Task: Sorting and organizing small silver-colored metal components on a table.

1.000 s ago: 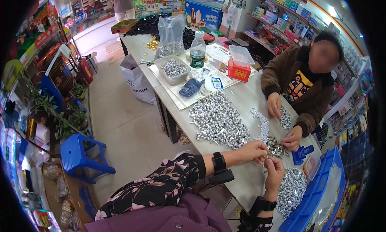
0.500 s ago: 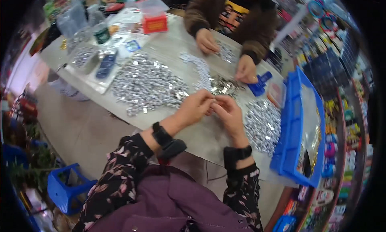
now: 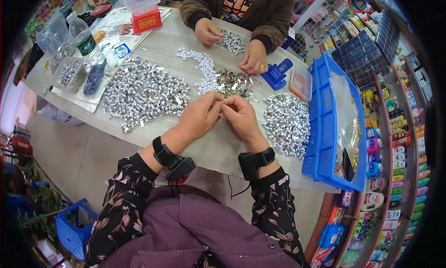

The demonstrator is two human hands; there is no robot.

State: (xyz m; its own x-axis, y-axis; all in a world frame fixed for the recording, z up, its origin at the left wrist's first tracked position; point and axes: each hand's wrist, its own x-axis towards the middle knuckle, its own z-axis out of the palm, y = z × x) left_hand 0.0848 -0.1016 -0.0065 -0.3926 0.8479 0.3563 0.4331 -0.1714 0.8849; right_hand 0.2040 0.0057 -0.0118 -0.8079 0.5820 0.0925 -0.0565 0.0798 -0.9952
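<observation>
Left pile (image 3: 144, 89): widest one, many small silver-white pieces, lying loose in all directions. White band (image 3: 204, 71): small white pieces, spread in curved strip, right of this pile. Metal heap (image 3: 234, 84): thin brownish-silver pieces, tangled, just beside band's near end. Right pile (image 3: 286, 124): small silver-white pieces, dense, beside right hand (image 3: 241, 119).

The view comes from 1 fisheye camera on the person's head, which looks down and forward over the surface (image 3: 227, 149). It is above the near edge, close to the left hand (image 3: 199, 117) and right hand (image 3: 243, 119), but reaches also past the far edge and to the shelves (image 3: 398, 166) at right.
</observation>
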